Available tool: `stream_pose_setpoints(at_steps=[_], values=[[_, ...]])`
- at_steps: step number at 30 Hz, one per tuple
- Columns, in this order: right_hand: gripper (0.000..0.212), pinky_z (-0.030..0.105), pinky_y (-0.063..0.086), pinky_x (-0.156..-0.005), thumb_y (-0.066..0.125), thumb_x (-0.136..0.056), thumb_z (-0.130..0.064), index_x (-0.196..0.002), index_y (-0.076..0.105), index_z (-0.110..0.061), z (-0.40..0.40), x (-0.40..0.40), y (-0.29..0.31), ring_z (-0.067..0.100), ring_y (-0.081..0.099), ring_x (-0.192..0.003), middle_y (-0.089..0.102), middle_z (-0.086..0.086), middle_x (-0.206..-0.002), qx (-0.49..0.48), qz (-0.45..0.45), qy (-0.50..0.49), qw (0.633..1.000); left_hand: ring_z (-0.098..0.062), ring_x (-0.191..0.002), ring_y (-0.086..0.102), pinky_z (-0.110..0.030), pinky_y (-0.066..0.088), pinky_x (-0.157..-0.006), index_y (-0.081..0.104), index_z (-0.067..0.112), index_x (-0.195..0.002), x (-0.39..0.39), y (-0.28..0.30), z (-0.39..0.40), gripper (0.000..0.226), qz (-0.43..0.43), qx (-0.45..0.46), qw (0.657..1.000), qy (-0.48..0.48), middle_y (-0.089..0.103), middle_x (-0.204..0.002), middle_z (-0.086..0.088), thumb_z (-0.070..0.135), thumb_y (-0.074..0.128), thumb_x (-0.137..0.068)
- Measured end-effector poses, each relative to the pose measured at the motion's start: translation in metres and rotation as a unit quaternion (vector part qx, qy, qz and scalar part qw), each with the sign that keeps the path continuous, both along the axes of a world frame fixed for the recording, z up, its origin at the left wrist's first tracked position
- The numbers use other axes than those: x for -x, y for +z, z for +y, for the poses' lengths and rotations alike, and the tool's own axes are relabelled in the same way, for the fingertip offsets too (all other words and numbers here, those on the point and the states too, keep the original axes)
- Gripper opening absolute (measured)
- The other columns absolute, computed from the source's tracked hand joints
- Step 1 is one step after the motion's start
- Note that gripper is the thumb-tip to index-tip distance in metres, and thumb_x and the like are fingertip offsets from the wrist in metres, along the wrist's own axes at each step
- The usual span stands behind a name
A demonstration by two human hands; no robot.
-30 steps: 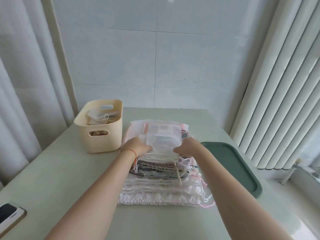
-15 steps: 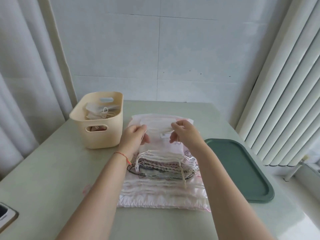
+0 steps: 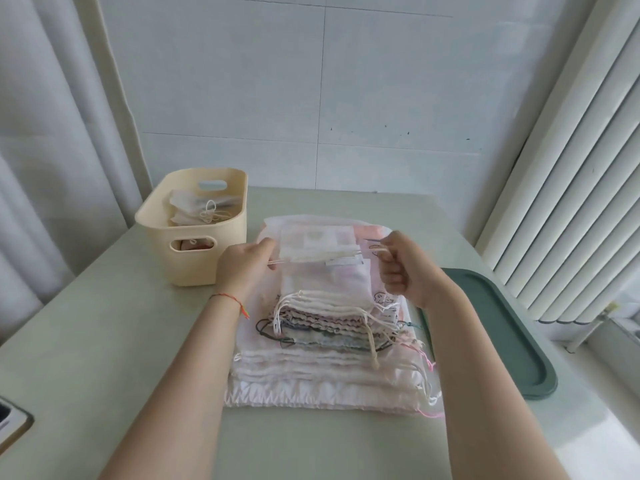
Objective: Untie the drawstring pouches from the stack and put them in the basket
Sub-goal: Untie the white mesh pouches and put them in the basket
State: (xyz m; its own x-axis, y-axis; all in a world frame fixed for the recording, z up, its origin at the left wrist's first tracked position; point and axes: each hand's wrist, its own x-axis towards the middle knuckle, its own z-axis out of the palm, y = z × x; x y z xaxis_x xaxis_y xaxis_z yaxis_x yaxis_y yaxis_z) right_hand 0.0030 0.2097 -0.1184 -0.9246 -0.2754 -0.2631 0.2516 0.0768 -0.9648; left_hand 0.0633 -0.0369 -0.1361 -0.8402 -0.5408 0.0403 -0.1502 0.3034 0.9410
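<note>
Pouches point(image 3: 204, 211) already sit in the basket point(image 3: 207, 256); both hands, left point(image 3: 242, 266) and right point(image 3: 401, 268), pinch another pouch's point(image 3: 317, 244) strings, big stack point(image 3: 325, 344) left.

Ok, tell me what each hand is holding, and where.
Both hold the top pouch by its drawstring: left hand pinches the left end, right hand the right end.

A pale green desk point(image 3: 104, 341) stands against a white tiled wall point(image 3: 381, 98). A dark green tray point(image 3: 512, 341) lies at its right edge, a phone point(image 3: 10, 420) at the near-left corner; curtains point(image 3: 52, 133) hang left, vertical blinds point(image 3: 571, 168) right.
</note>
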Motion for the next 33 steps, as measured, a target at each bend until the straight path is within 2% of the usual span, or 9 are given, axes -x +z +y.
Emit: stream_pose_setpoints(at_steps=[4, 7, 10, 13, 16, 18, 23, 27, 33], values=[[0.023, 0.020, 0.014, -0.038, 0.036, -0.082, -0.013, -0.061, 0.028, -0.020, 0.004, 0.007, -0.006, 0.016, 0.009, -0.051, 0.016, -0.003, -0.054, 0.044, 0.000, -0.105, 0.993, -0.020, -0.042, 0.035, -0.029, 0.029, -0.050, 0.051, 0.015, -0.044, -0.005, 0.002, 0.000, 0.040, -0.034, 0.025, 0.999, -0.034, 0.036, -0.034, 0.004, 0.037, 0.055, -0.078], [0.028, 0.026, 0.034, -0.043, 0.048, -0.087, -0.011, -0.060, 0.039, -0.015, 0.000, 0.007, -0.007, 0.017, 0.029, -0.043, 0.033, 0.002, -0.052, 0.056, 0.059, -0.150, 0.985, -0.018, -0.045, 0.028, -0.023, 0.021, -0.044, 0.045, 0.018, -0.047, -0.002, 0.005, 0.003, 0.022, 0.016, -0.070, 0.994, -0.077, 0.034, -0.043, 0.004, 0.030, 0.055, -0.062], [0.013, 0.041, 0.054, -0.073, 0.059, -0.083, -0.008, -0.071, 0.057, -0.004, -0.003, 0.004, -0.002, 0.018, 0.055, -0.051, 0.052, 0.003, -0.055, 0.071, 0.147, -0.201, 0.966, -0.019, -0.059, 0.039, -0.020, 0.025, -0.042, 0.049, 0.020, -0.037, 0.000, 0.007, 0.004, 0.043, 0.104, -0.183, 0.975, -0.076, 0.044, -0.050, 0.003, 0.006, 0.062, -0.076], [0.011, 0.040, 0.051, -0.093, 0.060, -0.083, -0.002, -0.078, 0.065, 0.007, -0.009, -0.002, 0.004, 0.020, 0.066, -0.072, 0.064, 0.011, -0.069, 0.145, 0.171, -0.173, 0.959, -0.019, -0.074, 0.056, -0.019, 0.037, -0.041, 0.054, 0.018, -0.035, -0.003, 0.014, 0.012, 0.057, 0.146, -0.257, 0.947, -0.122, 0.059, -0.070, -0.006, -0.006, 0.055, -0.087], [0.022, 0.036, 0.056, -0.081, 0.054, -0.093, -0.003, -0.073, 0.058, 0.002, -0.023, -0.012, 0.011, 0.027, 0.066, -0.069, 0.063, 0.014, -0.064, 0.256, 0.144, -0.053, 0.954, -0.018, -0.066, 0.065, -0.019, 0.040, -0.040, 0.058, 0.019, -0.050, -0.006, 0.020, 0.023, 0.046, 0.151, -0.328, 0.912, -0.195, 0.063, -0.067, -0.005, 0.008, 0.054, -0.094], [0.029, 0.038, 0.055, -0.069, 0.049, -0.098, -0.010, -0.071, 0.056, -0.001, -0.034, -0.018, 0.013, 0.024, 0.058, -0.056, 0.055, 0.011, -0.058, 0.259, 0.130, -0.003, 0.957, -0.018, -0.063, 0.065, -0.021, 0.039, -0.041, 0.060, 0.012, -0.068, -0.007, 0.019, 0.029, 0.030, 0.139, -0.332, 0.903, -0.233, 0.063, -0.067, -0.004, 0.016, 0.053, -0.097], [0.032, 0.025, 0.026, -0.046, 0.048, -0.101, -0.020, -0.077, 0.064, -0.004, -0.049, -0.027, 0.006, 0.014, 0.030, -0.043, 0.042, 0.004, -0.056, 0.102, 0.158, 0.015, 0.982, -0.008, -0.050, 0.041, -0.016, 0.024, -0.038, 0.069, 0.008, -0.100, -0.004, 0.007, 0.033, 0.017, 0.079, -0.261, 0.931, -0.241, 0.045, -0.061, 0.003, 0.016, 0.054, -0.098], [0.032, 0.023, 0.026, -0.046, 0.049, -0.098, -0.020, -0.076, 0.070, -0.010, -0.035, -0.019, 0.003, 0.013, 0.029, -0.042, 0.043, 0.001, -0.051, -0.168, 0.254, -0.086, 0.949, -0.011, -0.048, 0.027, -0.014, 0.021, -0.038, 0.071, 0.009, -0.092, -0.002, 0.001, 0.018, 0.019, 0.100, -0.159, 0.973, -0.136, 0.031, -0.056, 0.003, 0.015, 0.054, -0.099], [0.021, 0.015, 0.027, -0.044, 0.056, -0.093, -0.025, -0.087, 0.068, -0.010, -0.046, -0.024, 0.001, 0.007, 0.030, -0.043, 0.036, -0.010, -0.048, -0.258, 0.346, -0.046, 0.901, -0.002, -0.041, 0.036, -0.023, 0.028, -0.052, 0.076, 0.020, -0.084, -0.007, 0.007, 0.028, 0.024, 0.097, 0.027, 0.988, -0.115, 0.039, -0.038, 0.013, 0.031, 0.058, -0.096]])
